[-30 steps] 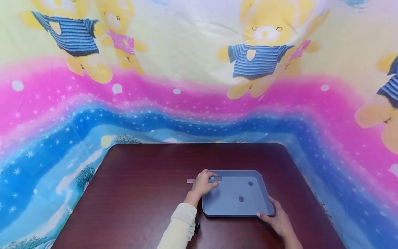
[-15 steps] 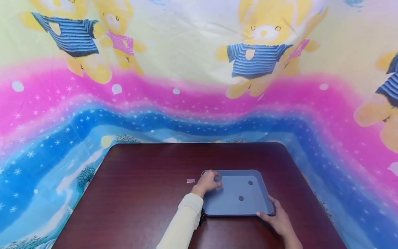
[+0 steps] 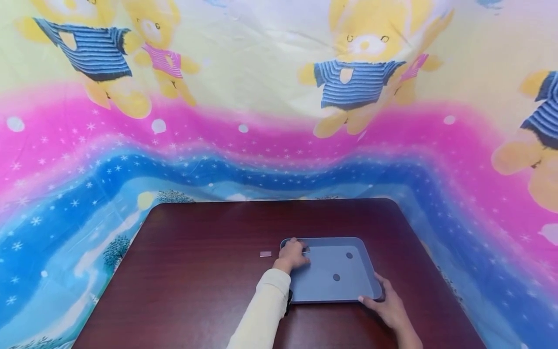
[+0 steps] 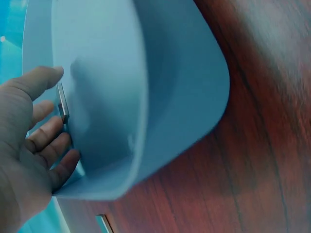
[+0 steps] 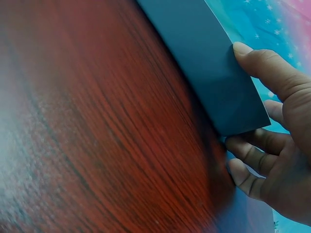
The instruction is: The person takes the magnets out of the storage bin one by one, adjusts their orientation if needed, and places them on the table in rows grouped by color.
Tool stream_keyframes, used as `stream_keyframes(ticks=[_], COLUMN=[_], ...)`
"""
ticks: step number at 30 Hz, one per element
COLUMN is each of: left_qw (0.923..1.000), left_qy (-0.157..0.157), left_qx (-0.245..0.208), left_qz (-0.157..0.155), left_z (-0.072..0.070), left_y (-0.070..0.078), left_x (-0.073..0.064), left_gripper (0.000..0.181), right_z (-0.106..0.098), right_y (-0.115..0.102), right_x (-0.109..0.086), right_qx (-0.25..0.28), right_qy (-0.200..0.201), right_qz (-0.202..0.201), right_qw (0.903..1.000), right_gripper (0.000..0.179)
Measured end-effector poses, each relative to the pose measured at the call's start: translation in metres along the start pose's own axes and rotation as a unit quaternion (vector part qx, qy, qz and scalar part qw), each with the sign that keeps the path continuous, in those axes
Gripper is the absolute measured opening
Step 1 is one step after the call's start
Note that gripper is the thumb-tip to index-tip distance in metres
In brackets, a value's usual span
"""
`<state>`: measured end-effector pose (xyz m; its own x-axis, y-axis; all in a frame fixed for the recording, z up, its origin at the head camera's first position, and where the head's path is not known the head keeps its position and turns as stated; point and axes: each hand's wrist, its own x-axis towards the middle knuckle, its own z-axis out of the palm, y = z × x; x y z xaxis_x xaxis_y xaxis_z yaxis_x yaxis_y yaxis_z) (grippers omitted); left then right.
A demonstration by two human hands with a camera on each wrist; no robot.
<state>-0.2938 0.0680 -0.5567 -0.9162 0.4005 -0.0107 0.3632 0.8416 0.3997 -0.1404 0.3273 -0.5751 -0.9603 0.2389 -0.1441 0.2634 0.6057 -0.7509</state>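
Note:
A blue-grey shallow tray (image 3: 329,291) sits on the table at right of centre in the head view. My right hand (image 3: 390,305) grips its near right corner, thumb (image 5: 250,53) on the rim and fingers under the edge. My left hand (image 3: 294,254) reaches over the tray's left wall. A small flat rectangular bar (image 4: 63,104) with a shiny edge stands tilted at its thumb and fingertips, over the tray floor. In the head view only a thin edge of this bar shows. Two dark round discs (image 3: 349,255) lie in the tray's right half.
A second small flat pinkish bar (image 3: 265,254) lies on the table just left of the tray. The dark red-brown wooden table (image 3: 209,281) has rounded far corners. Behind it hangs a cloth (image 3: 261,106) printed with bears and snowflakes.
My left hand has shifted slightly right and farther over the tray, uncovering the bar on the table. The bar at its fingertips has turned edge-on. The right hand stays at its corner.

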Motion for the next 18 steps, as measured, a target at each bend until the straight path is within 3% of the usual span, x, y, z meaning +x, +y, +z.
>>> stream_keyframes(ticks=[4,11,18], left_qw=[0.9998,0.9998,0.9988], left_qy=[0.002,0.000,0.003], left_qx=[0.016,0.004,0.034], left_qz=[-0.009,-0.018,-0.034], left_z=[0.0009,0.0014,0.0015], left_y=[0.0016,0.0027,0.0057], left_x=[-0.0014,-0.0003,-0.0019], left_gripper=[0.032,0.027,0.010], right_z=[0.0006,0.0005,0.0010], right_y=[0.0001,0.0006,0.0003], right_x=[0.0002,-0.0003,-0.0007], right_qx=[-0.001,0.006,0.006], right_qy=[-0.004,-0.003,-0.001], right_qz=[0.002,0.002,0.003], right_qw=[1.0000,1.0000,1.0000], right_gripper=[0.101,0.100,0.100])
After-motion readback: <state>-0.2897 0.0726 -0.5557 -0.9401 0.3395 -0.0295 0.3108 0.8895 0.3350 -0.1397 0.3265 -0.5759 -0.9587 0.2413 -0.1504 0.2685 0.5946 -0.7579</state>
